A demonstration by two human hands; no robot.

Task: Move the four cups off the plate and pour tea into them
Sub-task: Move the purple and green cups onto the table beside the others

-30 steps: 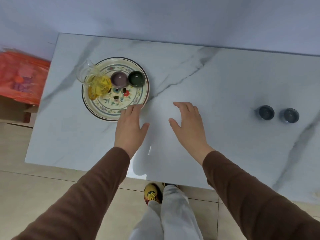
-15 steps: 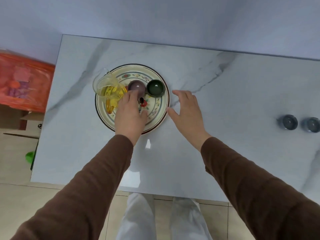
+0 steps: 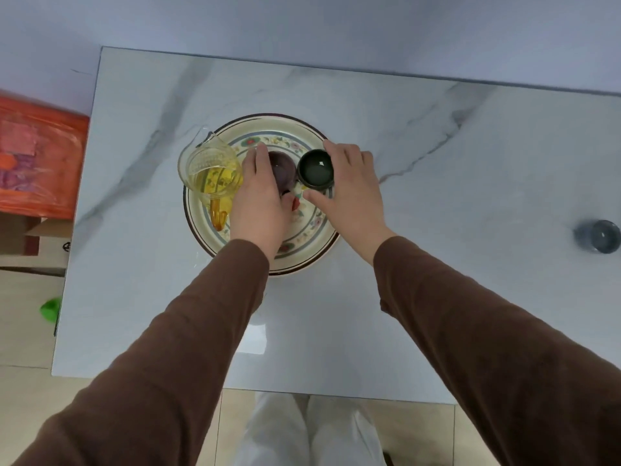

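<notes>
A floral plate (image 3: pixel 304 245) lies on the white marble table (image 3: pixel 420 297). On it stand a glass pitcher (image 3: pixel 210 173) of yellow tea at the left, a purple cup (image 3: pixel 284 169) and a green cup (image 3: pixel 316 168). My left hand (image 3: pixel 260 205) wraps around the purple cup, fingers on its far and near sides. My right hand (image 3: pixel 349 193) grips the green cup between thumb and fingers. Both cups still look seated on the plate. One dark cup (image 3: pixel 601 236) stands far right on the table, blurred at the frame edge.
An orange box (image 3: pixel 37 156) sits beyond the table's left edge, over cardboard. A green scrap (image 3: pixel 50 308) lies on the tiled floor. My legs show below the table's near edge. A wall runs behind the table.
Both hands moved forward onto the plate: the left closed around the purple cup, the right went from the table beside the plate to the green cup. The view shifted left, cutting off one dark cup.
</notes>
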